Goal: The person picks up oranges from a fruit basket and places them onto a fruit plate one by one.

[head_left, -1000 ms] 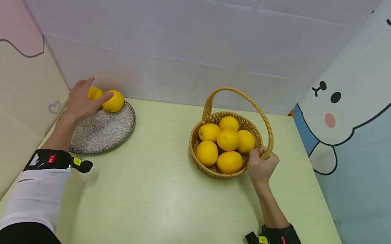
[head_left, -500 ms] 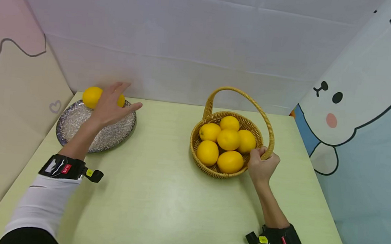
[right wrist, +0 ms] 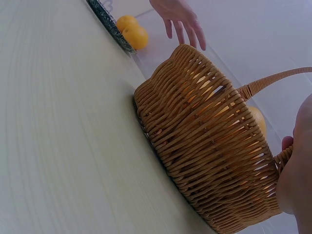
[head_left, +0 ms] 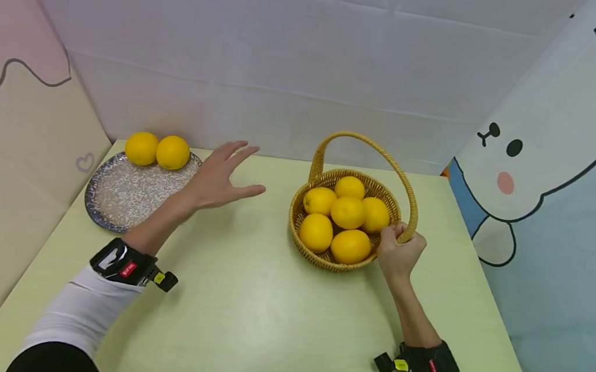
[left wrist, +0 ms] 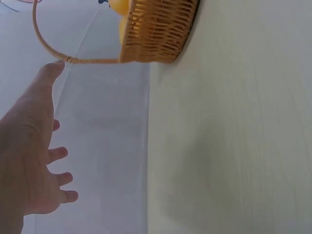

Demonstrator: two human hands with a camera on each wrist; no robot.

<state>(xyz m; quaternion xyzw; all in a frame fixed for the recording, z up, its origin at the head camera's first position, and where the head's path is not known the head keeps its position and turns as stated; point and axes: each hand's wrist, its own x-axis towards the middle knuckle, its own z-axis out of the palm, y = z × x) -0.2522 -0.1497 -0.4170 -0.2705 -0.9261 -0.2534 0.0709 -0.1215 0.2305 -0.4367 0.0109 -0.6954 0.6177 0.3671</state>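
Observation:
My left hand [head_left: 217,179] hovers over the table between plate and basket, fingers spread and holding nothing. With curled fingers my right hand [head_left: 400,253] grips the near end of the handle [head_left: 371,147] of a wicker basket [head_left: 294,232]. Several yellow lemons [head_left: 347,213] lie piled in the basket. Two more lemons [head_left: 173,153] sit side by side at the back of a speckled grey plate [head_left: 124,195] on the left. In the right wrist view the basket's woven side [right wrist: 204,146] fills the middle, and the left hand [right wrist: 180,17] shows beyond it.
The pale table [head_left: 246,310] meets a white cloth wall [head_left: 286,62] at the back. A cream and pink panel [head_left: 12,146] bounds the left side. On the right stands a panel with a cartoon animal [head_left: 559,142].
My left hand has moved right, from above the plate's lemons to the space short of the basket, with nothing in it. The right hand and the basket stay put.

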